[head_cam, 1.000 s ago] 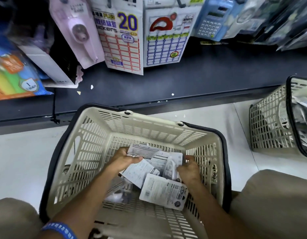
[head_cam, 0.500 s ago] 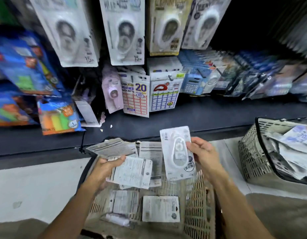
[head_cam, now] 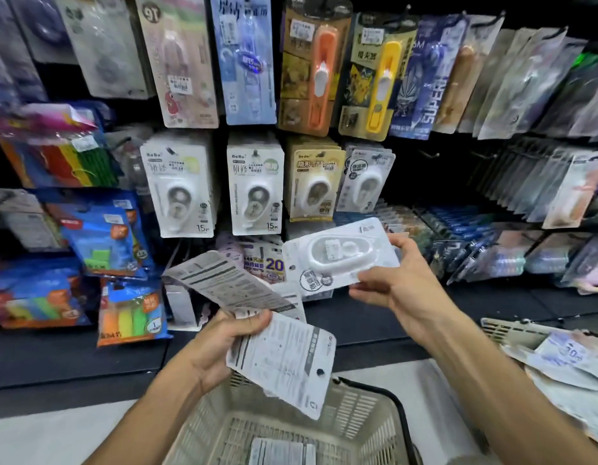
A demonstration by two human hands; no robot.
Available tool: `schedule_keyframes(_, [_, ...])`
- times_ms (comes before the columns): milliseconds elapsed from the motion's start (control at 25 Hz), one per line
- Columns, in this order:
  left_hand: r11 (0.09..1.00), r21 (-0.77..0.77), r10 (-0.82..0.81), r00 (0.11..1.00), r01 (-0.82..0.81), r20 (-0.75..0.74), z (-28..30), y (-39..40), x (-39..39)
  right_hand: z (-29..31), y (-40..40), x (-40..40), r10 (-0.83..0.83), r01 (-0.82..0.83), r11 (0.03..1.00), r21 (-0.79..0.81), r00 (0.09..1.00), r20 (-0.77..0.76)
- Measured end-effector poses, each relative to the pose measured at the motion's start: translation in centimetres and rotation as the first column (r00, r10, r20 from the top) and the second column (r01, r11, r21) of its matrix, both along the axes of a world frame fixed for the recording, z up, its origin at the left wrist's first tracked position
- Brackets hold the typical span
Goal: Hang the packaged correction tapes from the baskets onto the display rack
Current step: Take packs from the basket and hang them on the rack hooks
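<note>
My left hand (head_cam: 212,347) grips a fanned stack of packaged correction tapes (head_cam: 280,360), their printed backs facing me. In my right hand (head_cam: 396,280) is one white correction tape pack (head_cam: 337,256), pinched at its right end and turned sideways with its front showing. Both hands are raised above the beige basket (head_cam: 358,417), where one more pack (head_cam: 280,451) lies on the bottom. On the display rack, rows of correction tape packs (head_cam: 254,186) hang on pegs just beyond my hands.
A second basket (head_cam: 512,330) full of packets stands on the floor at the right. Sticky notes and highlighter packs (head_cam: 129,317) hang at the left, sticker sheets (head_cam: 267,263) behind my hands. A dark shelf ledge (head_cam: 358,317) runs below the rack.
Both hands have come up out of the basket with packs. My view has tilted up to the rack. The right hand's pack has turned from upright to sideways.
</note>
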State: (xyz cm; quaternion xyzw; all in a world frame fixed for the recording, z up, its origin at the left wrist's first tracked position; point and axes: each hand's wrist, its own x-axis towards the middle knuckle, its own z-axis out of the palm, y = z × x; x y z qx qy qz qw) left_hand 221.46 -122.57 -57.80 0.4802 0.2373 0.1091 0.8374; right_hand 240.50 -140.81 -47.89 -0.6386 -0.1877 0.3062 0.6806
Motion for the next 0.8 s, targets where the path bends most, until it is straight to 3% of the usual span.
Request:
schedule_keyframes(160, [0.996,0.070,-0.064,0.995,0.059,0.073,4.3,1.3,0.5,0.6,-0.1,-0.8,0.375,-0.371,0.923,-0.105,0.927,0.017])
schedule_keyframes(240, [0.991,0.096,-0.100,0.991,0.091,0.091,6.5,2.5,0.0,1.8,-0.5,0.1,0.422,-0.410,0.902,-0.137,0.904,0.072])
schedule_keyframes(320, [0.983,0.117,-0.152,0.985,0.143,0.081,8.4,3.0,-0.1,2.7,-0.5,1.4,0.375,-0.321,0.912,-0.256,0.904,0.204])
schedule_keyframes(400, [0.983,0.111,-0.151,0.987,0.144,0.061,9.6,3.6,0.7,3.5,0.0,2.7,0.298,-0.242,0.937,-0.252,0.930,0.215])
schedule_keyframes(560, [0.996,0.079,0.030,1.000,-0.030,-0.001,10.9,4.2,2.6,4.7,0.5,6.4,-0.110,0.112,0.992,0.059,0.993,-0.037])
schedule_keyframes(800, [0.994,0.047,0.099,0.994,-0.098,-0.033,10.8,3.2,5.3,2.4,2.8,8.4,-0.362,0.391,0.914,0.108,0.906,-0.219])
